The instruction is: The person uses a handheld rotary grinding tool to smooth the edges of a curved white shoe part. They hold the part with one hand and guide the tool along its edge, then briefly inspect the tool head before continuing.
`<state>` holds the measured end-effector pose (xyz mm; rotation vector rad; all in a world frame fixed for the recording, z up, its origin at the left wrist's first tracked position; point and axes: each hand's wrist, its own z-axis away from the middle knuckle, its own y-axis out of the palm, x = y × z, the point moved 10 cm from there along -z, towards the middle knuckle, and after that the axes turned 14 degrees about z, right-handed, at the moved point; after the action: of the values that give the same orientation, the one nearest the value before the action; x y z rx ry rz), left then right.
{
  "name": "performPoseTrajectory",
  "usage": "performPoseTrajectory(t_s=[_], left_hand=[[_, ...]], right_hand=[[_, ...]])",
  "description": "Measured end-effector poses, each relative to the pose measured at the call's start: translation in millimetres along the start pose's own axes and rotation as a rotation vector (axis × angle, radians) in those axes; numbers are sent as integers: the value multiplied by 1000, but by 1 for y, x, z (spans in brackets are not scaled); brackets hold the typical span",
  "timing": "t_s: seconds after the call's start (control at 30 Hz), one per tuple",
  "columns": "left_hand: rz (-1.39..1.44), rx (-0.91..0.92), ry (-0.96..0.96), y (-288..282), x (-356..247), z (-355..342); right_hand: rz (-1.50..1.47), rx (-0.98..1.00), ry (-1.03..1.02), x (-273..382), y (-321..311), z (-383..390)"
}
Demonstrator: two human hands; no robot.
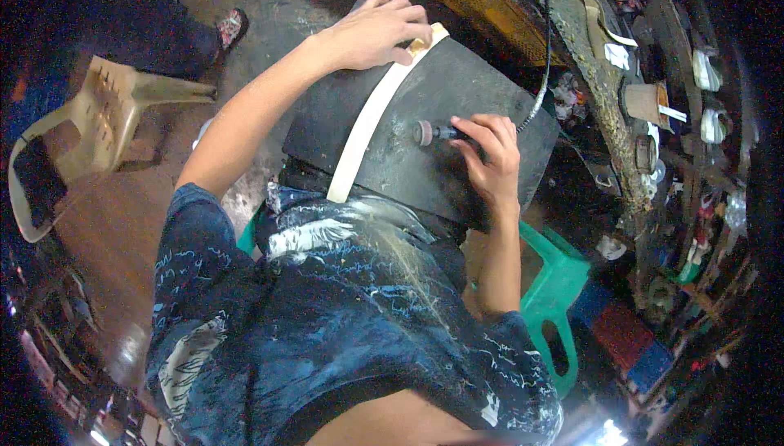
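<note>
A long, slightly curved cream strip (367,134) lies across a dark flat board (465,78) on my lap. My left hand (382,33) is closed over the strip's far end, thumb and fingers bent around it. A small yellowish patch shows beneath those fingers, and I cannot make out what it is. To the right of the strip, my right hand (492,152) grips a dark rotary tool (445,132) with a round, pinkish-brown head. That head points left, over the board and apart from the strip. A cord leads from the tool toward the far right.
A beige plastic chair (110,111) lies tipped at the left. Beyond the board sits a yellow crate (494,9). A green plastic seat (555,274) shows beside my right arm. Cluttered shelving (653,144) runs along the right. Someone's shoe (232,28) is at the far left.
</note>
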<state>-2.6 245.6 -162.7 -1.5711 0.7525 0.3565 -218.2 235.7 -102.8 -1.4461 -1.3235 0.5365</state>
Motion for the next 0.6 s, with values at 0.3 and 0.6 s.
performPoseTrajectory(t_s=[0.3,0.6], left_hand=[[-145,403,416,-6,-30,-19],[122,82,94,-110,22,-42]], right_hand=[[-6,-82,61,-15,-23,13],[-109,-123,38,-19,-48,12]])
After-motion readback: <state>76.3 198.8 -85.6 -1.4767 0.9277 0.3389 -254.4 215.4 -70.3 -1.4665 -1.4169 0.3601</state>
